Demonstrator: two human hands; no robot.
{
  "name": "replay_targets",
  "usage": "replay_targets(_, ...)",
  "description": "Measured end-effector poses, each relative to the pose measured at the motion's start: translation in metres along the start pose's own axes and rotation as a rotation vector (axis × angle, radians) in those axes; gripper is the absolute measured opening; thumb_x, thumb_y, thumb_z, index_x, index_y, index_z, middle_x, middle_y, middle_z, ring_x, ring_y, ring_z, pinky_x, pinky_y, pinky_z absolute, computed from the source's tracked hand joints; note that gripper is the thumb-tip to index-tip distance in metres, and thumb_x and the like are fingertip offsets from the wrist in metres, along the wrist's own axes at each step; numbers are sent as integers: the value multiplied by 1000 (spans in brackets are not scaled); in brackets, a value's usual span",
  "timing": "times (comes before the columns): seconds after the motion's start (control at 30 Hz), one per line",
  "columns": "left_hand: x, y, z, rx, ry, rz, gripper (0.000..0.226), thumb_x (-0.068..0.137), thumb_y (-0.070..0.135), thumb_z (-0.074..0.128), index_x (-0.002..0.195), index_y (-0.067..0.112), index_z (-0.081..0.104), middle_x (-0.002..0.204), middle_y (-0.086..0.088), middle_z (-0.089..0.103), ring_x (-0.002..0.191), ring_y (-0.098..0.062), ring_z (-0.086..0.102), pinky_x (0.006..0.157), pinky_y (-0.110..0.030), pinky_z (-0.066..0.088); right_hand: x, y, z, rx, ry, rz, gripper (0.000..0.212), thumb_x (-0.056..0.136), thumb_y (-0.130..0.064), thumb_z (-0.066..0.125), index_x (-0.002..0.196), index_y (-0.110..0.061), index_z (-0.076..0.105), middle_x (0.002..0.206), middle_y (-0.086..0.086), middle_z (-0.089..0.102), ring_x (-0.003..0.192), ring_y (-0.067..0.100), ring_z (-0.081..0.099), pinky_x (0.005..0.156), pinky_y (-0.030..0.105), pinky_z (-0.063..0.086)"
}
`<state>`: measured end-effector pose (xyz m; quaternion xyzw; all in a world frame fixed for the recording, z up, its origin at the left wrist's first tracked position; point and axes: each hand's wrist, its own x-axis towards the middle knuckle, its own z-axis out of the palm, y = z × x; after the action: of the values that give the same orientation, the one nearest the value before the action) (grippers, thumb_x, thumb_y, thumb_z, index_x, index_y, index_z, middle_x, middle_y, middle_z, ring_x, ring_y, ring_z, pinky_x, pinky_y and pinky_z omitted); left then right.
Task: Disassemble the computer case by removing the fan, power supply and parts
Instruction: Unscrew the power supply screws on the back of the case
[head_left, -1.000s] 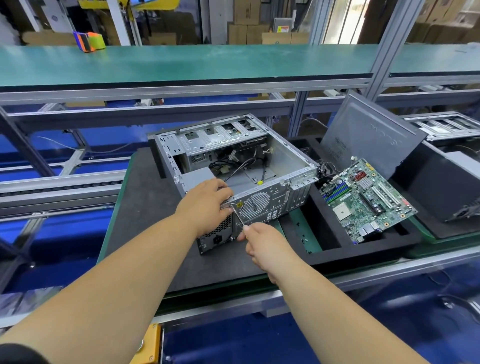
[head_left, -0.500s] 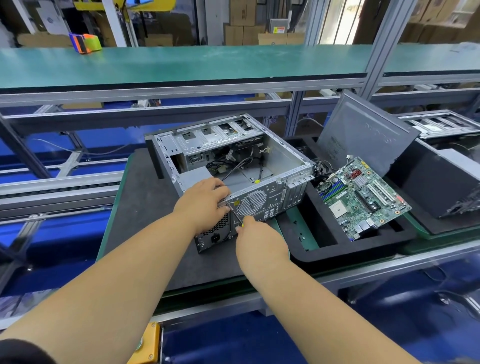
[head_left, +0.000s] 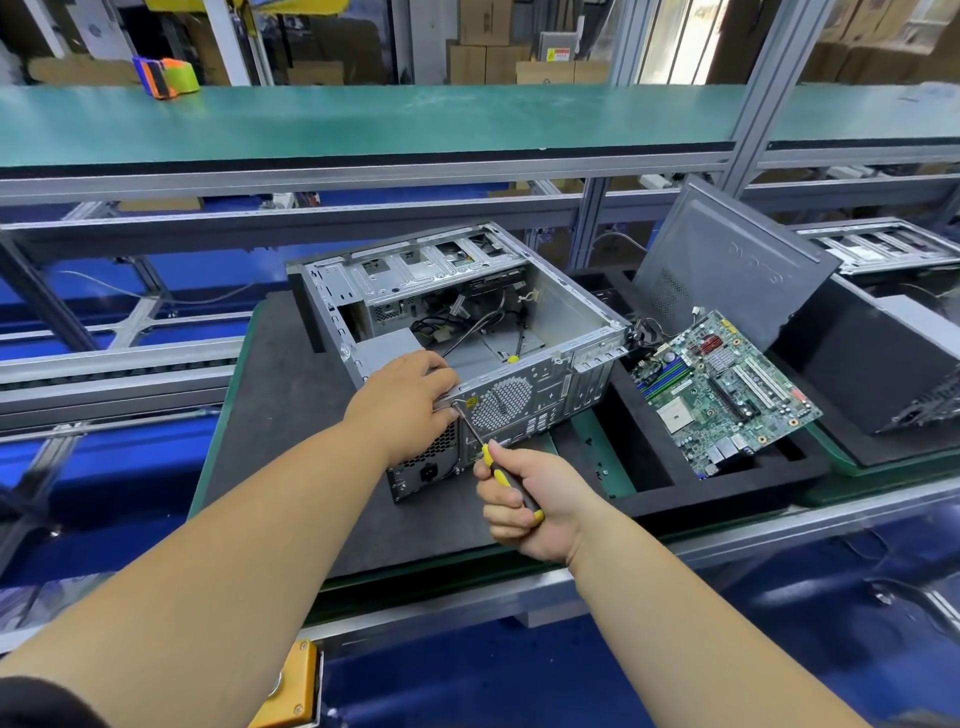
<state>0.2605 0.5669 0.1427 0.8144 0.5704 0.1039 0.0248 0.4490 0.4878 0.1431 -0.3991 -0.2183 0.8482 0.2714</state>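
Little writing could be read: a yellow warning sticker (head_left: 471, 401) sat on the rear panel of the computer case (head_left: 467, 338) just beside the left fingertips, its print too small to make out, and embossed lettering on the leaning side panel (head_left: 727, 270) stayed illegible. The left hand (head_left: 402, 402) rested on the case's upper rear edge, fingers curled over the rim above the power supply (head_left: 431, 457), which sat in the corner under the palm. The right hand (head_left: 524, 499) gripped a yellow-and-black screwdriver (head_left: 506, 480) — fingers wrapped tightly round the handle — with its shaft slanting up to a point on the rear panel just below the left fingertips. A motherboard (head_left: 722, 389) lay in a black foam tray (head_left: 675, 493), well right of both hands.
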Motion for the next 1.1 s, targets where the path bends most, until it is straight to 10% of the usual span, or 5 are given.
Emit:
replay_targets(0.47,0,-1,1,-26,-6,-6,37,94,45,54,127,28,54,137,9,41,126,-18,38,100,-34,37,-4,-3,20,-658,407,-165,35,104,-34,41,77,-13,45,53,3,31,41,15,22,45,25,18)
replay_targets(0.67,0,0,2,-29,4,-10,36,94,45,54,125,29,54,136,10,41,125,-17,38,100,-35,38,-2,-5,27,-1410,629,-255,34,105,-37,38,79,-17,40,92,5,57,87,27,50,68,32,35)
replay_targets(0.83,0,0,1,-29,-1,-12,36,94,45,53,126,29,54,137,10,41,126,-17,38,102,-37,38,4,0,38,-1700,811,-232,23,104,-29,41,117,-12,48,119,7,64,109,28,62,69,34,36)
replay_targets(1.1,-1,2,-2,-17,-7,-6,35,94,45,53,125,28,53,139,10,40,126,-17,38,101,-36,39,6,-2,35,-1789,783,-259,18,102,-28,45,111,-14,51,112,5,64,103,28,63,61,32,36)
